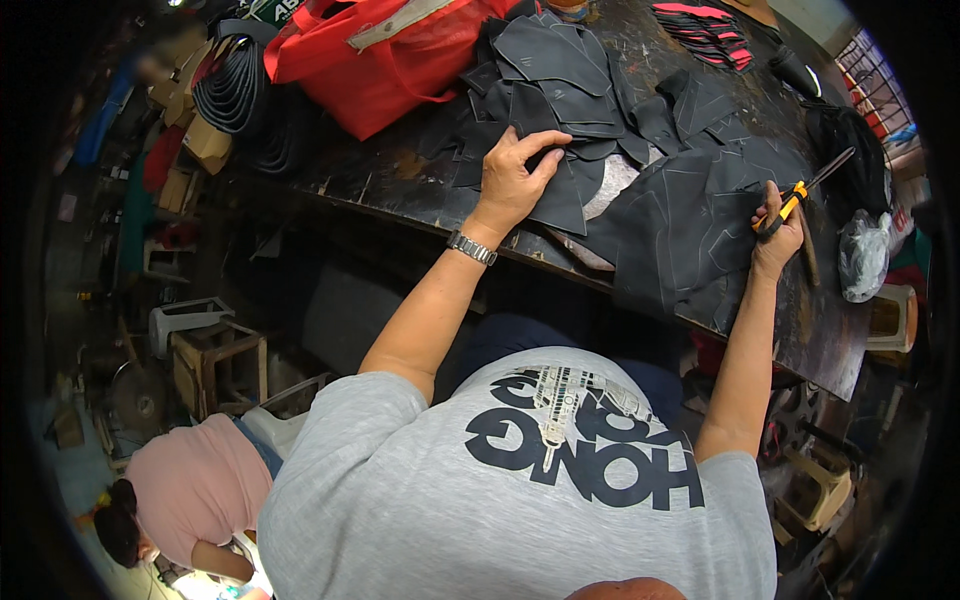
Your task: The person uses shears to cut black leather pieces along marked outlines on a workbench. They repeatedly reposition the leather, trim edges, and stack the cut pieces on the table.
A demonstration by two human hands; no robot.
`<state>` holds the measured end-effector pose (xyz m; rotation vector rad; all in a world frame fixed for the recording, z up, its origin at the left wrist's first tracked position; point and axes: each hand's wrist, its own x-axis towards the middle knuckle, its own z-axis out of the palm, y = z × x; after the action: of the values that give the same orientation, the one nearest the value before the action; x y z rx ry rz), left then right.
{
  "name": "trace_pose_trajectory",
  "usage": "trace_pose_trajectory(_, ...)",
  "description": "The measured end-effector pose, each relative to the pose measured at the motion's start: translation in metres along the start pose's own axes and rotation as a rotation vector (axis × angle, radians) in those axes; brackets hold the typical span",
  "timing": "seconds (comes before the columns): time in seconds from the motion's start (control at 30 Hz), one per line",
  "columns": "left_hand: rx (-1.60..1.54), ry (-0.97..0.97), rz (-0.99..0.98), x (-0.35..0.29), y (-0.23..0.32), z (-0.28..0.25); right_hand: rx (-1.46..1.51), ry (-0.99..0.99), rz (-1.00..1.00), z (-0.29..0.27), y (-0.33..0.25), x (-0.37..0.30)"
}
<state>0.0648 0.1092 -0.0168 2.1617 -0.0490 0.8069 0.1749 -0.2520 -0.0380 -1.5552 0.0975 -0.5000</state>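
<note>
My right hand (778, 236) grips a pair of scissors (792, 207) with yellow and black handles, their blades pointing up and to the right. Under and beside it lies a large black sheet (665, 225) marked with pale outlines. My left hand (518, 178), a metal watch on its wrist, rests over the near edge of a heap of cut black pieces (556, 75). Its thumb and forefinger are bent with a gap between them, and the fingertips touch or hover just above the pieces; which of the two I cannot tell.
A red bag (375, 75) sits on the dark table (390, 185), left of the heap. Pink-edged pieces (705, 35) are stacked at the back. A clear plastic bag (864, 255) lies at the right edge. Lower left, a person in pink (200, 485) bends near stools.
</note>
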Motion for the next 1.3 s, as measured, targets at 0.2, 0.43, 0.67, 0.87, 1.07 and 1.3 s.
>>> trace_pose_trajectory(0.2,0.007,-0.022,-0.003,0.0002,0.0006,-0.0008,-0.004,-0.001,-0.006,0.0006,0.0001,-0.0002)
trace_pose_trajectory(0.43,-0.04,-0.015,0.023,0.0004,-0.0024,-0.0007,-0.053,0.0,-0.03,0.0019,-0.0013,-0.0008)
trace_pose_trajectory(0.67,-0.061,-0.021,0.003,0.0,-0.001,-0.0016,-0.06,0.021,-0.011,0.0025,-0.001,-0.0012)
trace_pose_trajectory(0.87,-0.058,-0.02,0.013,0.0004,-0.0008,-0.0016,-0.067,0.016,-0.02,0.0022,-0.0022,-0.0003)
trace_pose_trajectory(1.07,-0.06,-0.022,0.017,0.0,-0.0007,-0.0017,-0.068,0.017,-0.016,0.0028,-0.0042,-0.0013)
trace_pose_trajectory(1.3,-0.11,-0.001,0.03,0.0007,-0.0003,-0.001,-0.088,0.011,-0.025,0.003,-0.0057,-0.0005)
